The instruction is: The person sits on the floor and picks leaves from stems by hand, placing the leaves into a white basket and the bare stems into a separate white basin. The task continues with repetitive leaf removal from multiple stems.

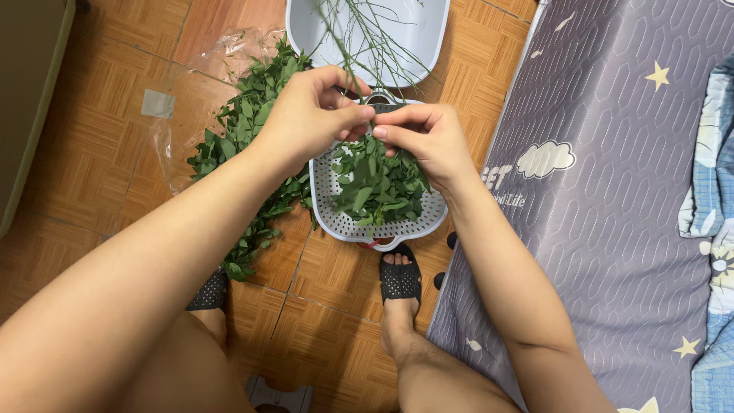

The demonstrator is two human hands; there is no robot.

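Head view: my left hand [310, 115] and right hand [428, 138] pinch a leafy stem [344, 53] above the colander [336, 218], part-filled; beside it, a big pile of greens [245, 145] seems left.

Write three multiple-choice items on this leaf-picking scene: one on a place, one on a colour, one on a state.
1. Where do the picked leaves lie?
A. In the perforated basket
B. On the quilt
C. In the grey bin

2. What colour are the slippers?
A. White
B. Black
C. Red

3. How do the left hand and right hand stand?
A. Flat on the floor
B. Apart at the knees
C. Pinching a thin stem together above the basket

Answers: 1 A, the loose leaves fill the basket. 2 B, the perforated slippers are black. 3 C, both hands' fingers meet on the stem over the basket.
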